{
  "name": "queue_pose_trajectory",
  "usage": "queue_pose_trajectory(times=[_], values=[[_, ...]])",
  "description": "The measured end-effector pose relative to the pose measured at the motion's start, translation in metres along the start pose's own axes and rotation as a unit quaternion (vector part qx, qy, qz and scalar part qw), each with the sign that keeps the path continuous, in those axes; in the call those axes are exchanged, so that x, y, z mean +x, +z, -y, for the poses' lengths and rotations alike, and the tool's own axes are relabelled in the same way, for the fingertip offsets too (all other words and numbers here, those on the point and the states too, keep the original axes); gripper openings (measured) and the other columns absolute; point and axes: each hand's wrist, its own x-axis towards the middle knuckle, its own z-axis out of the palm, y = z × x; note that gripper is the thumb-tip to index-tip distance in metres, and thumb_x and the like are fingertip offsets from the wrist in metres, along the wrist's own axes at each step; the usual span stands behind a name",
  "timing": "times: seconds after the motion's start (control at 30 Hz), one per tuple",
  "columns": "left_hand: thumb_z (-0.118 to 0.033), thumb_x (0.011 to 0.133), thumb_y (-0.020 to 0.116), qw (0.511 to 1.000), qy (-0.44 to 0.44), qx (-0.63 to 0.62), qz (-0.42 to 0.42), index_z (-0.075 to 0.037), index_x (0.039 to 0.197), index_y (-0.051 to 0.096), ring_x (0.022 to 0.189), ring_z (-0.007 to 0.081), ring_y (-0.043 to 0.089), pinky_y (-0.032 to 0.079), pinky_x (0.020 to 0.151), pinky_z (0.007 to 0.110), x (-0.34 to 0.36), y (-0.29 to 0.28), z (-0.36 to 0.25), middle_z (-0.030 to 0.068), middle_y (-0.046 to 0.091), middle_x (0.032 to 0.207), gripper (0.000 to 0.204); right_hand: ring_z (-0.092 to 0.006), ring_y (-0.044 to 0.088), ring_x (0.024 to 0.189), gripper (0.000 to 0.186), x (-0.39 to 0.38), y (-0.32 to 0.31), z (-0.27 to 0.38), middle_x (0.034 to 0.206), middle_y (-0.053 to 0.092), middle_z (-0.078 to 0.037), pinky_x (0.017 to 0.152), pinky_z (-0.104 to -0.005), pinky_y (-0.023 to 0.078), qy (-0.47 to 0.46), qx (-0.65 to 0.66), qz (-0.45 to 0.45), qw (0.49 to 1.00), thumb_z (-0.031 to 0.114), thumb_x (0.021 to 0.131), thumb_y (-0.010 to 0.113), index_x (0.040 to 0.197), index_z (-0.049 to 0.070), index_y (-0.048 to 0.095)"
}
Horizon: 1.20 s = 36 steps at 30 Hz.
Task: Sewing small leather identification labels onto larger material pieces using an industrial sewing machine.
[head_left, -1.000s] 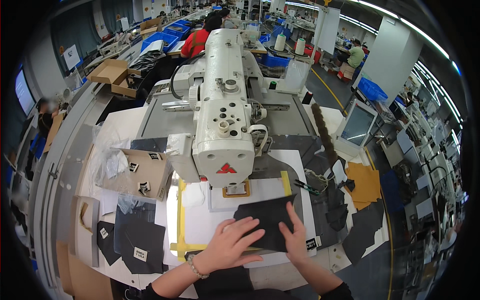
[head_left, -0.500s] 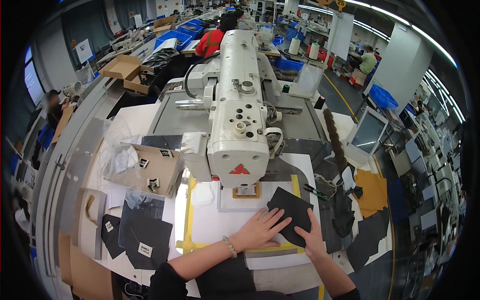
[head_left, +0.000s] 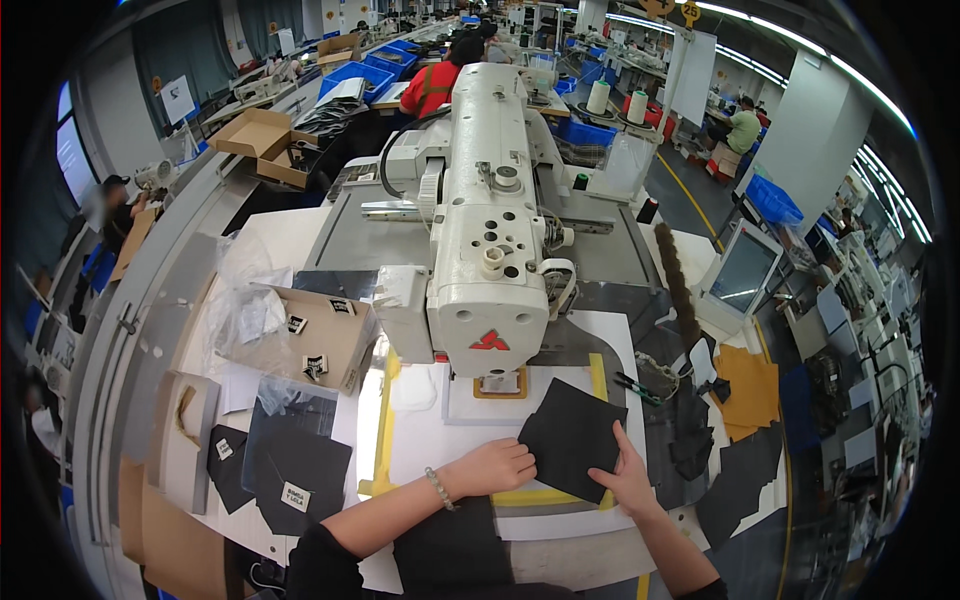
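My left hand (head_left: 495,464) has its fingers curled together at the lower left edge of a black sheet piece (head_left: 570,437), pinching it. My right hand (head_left: 622,468) grips that piece on the right, thumb across its face and fingers along its edge. The piece is held tilted over a white board with yellow tape (head_left: 422,458), below the white sewing machine head (head_left: 490,220). A small gold-framed clamp (head_left: 500,390) shows under the head. More black material (head_left: 450,545) lies at the front edge beneath my left forearm.
At left are a box of small labels (head_left: 330,365), a plastic bag (head_left: 240,300) and labelled black pieces (head_left: 300,470). At right are green-handled snips (head_left: 635,385), mustard pieces (head_left: 745,395), black scraps (head_left: 740,475) and a screen (head_left: 738,268). Co-workers (head_left: 430,90) sit at benches beyond.
The black piece has turned to a more upright angle. My left hand has slid from lying spread across it to its lower left edge, fingers now curled.
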Motion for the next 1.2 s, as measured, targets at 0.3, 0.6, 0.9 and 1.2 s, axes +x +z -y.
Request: queue_pose_trajectory(times=[0.3,0.6,0.9,1.2], values=[[-0.009,0.076,0.059,0.986,0.01,0.086,-0.143,0.0,0.099,0.065,0.097,0.021,0.065,0.052,0.084,0.029,-0.008,0.018,0.019,0.0106,0.067,0.103,0.026,-0.0075,0.055,0.07,0.101,0.024,-0.016,-0.006,0.158,0.016,-0.02,0.061,-0.023,0.049,0.02,-0.173,0.013,0.985,-0.012,0.075,0.066,0.153,0.004,0.004],[-0.008,0.077,0.06,0.979,-0.017,0.133,-0.154,0.0,0.102,0.065,0.104,0.0227,0.065,0.054,0.089,0.031,-0.011,0.011,0.04,0.0127,0.067,0.108,0.026,-0.0074,0.054,0.064,0.098,0.067,-0.012,0.008,0.159,0.013,-0.016,0.057,-0.0241,0.047,0.019,-0.161,0.026,0.986,-0.011,0.076,0.067,0.154,0.01,0.01],[-0.008,0.076,0.061,0.965,-0.09,0.196,-0.15,0.0,0.1,0.065,0.099,0.0223,0.067,0.056,0.084,0.032,-0.045,0.008,0.041,0.0116,0.068,0.107,0.026,-0.0073,0.06,0.085,0.023,0.106,0.032,-0.015,0.123,0.062,-0.009,0.076,-0.0206,0.047,-0.169,-0.152,-0.044,0.973,-0.011,0.081,0.062,0.101,0.0,0.06],[-0.01,0.077,0.059,0.956,-0.183,0.198,-0.119,0.003,0.101,0.066,0.099,0.024,0.068,0.055,0.083,0.034,-0.063,0.011,0.045,0.0175,0.068,0.108,0.028,-0.0269,0.061,0.105,0.012,0.116,0.043,-0.006,0.117,0.065,-0.01,0.098,-0.0433,0.043,-0.317,-0.374,0.088,0.867,0.008,0.087,0.062,0.099,0.007,0.065]])
